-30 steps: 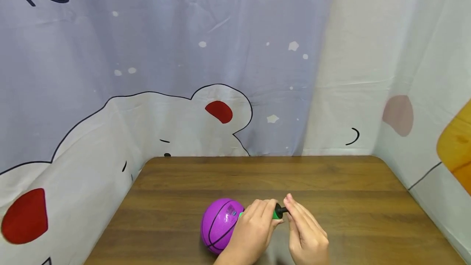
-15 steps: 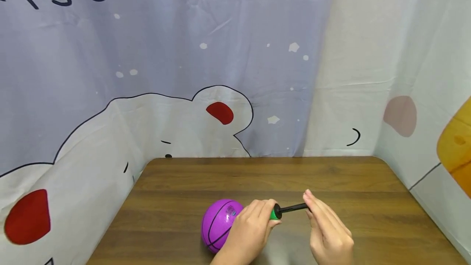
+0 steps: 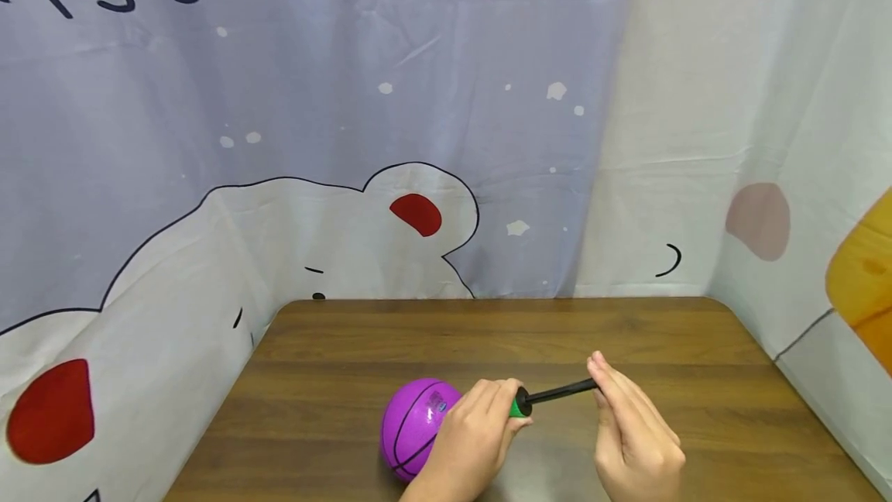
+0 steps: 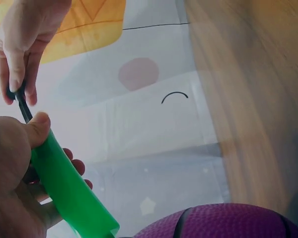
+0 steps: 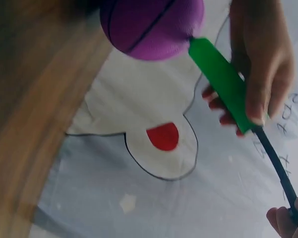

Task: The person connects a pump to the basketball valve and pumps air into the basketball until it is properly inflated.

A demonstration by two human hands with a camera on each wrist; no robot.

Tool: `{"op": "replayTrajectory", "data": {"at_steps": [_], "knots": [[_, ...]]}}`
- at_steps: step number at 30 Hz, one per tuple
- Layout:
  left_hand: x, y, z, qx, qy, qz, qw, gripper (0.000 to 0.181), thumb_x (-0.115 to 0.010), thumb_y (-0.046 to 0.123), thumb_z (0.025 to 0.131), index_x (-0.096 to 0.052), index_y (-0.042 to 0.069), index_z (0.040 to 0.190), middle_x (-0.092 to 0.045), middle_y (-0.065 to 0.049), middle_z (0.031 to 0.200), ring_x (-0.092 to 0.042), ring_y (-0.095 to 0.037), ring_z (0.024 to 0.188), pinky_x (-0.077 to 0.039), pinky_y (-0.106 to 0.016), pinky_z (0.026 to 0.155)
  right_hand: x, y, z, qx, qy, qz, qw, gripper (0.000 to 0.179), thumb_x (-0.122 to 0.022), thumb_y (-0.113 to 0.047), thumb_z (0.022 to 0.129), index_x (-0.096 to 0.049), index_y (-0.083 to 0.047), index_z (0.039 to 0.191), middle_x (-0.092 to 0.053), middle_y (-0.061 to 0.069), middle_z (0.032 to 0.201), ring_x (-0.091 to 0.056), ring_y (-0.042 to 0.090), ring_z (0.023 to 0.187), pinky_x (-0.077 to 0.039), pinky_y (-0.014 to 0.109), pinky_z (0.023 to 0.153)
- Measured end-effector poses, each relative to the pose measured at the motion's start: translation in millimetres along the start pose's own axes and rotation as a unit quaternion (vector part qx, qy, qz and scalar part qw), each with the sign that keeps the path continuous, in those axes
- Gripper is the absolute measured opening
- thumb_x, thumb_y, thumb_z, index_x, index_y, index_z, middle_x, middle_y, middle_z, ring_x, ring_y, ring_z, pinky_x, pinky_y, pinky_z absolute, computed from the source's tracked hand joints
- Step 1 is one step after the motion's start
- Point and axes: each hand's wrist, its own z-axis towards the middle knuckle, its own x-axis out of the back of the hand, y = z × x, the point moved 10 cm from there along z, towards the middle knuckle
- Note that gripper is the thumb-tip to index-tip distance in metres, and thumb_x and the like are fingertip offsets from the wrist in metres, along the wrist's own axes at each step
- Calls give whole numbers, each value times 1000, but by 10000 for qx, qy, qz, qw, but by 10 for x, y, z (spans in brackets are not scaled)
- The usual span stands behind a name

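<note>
A purple basketball (image 3: 411, 426) with black lines sits on the wooden table, left of both hands in the head view. My left hand (image 3: 468, 436) grips the green barrel (image 4: 72, 186) of a hand pump, thumb along one side and fingers round the other. The barrel's far end meets the ball at a thin dark tip in the right wrist view. From the other end a long stretch of black plunger rod (image 3: 563, 391) sticks out. My right hand (image 3: 637, 436) pinches the rod's black end between thumb and fingers; its palm partly hides that end in the head view.
The brown wooden table (image 3: 334, 355) has rounded far corners. A printed cloth (image 3: 334, 99) with bear drawings hangs behind it and along both sides.
My right hand has moved to the right, away from my left hand, drawing the black rod far out of the barrel. My left hand and the ball stay nearly in place.
</note>
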Motion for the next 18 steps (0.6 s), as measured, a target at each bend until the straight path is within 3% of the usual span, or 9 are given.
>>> {"op": "replayTrajectory", "data": {"at_steps": [8, 12, 15, 18], "knots": [[-27, 30, -4, 71, -23, -29, 10000, 39, -44, 36, 107, -61, 3, 117, -68, -2, 101, -65, -12, 89, -57, -19, 82, -208, 13, -358, 55, -640, 56, 9979, 28, -58, -7, 102, -71, 18, 95, -72, 23, 109, -70, 19, 112, -52, 19, 97], [-58, 24, -21, 195, -217, -96, 9995, 35, -56, 32, 101, -62, 3, 118, -69, -4, 104, -66, -13, 92, -57, -22, 83, -299, 2, -519, 101, -814, 301, 9962, 27, -56, -5, 102, -70, 18, 97, -71, 25, 109, -67, 17, 116, -51, 20, 99], [-54, 28, -22, 187, -239, -36, 9995, 35, -63, 30, 97, -63, 2, 118, -70, -4, 103, -66, -13, 92, -58, -22, 83, -322, 1, -570, 128, -812, 432, 9957, 26, -57, -4, 101, -70, 19, 97, -71, 24, 110, -67, 19, 115, -51, 20, 99], [-42, 41, -14, 71, -130, 0, 9999, 34, -59, 31, 100, -63, 3, 118, -69, -3, 102, -66, -12, 91, -58, -21, 82, -313, 12, -555, 87, -800, 437, 9958, 26, -59, -5, 101, -70, 18, 97, -72, 24, 108, -67, 17, 115, -51, 20, 98]]}}
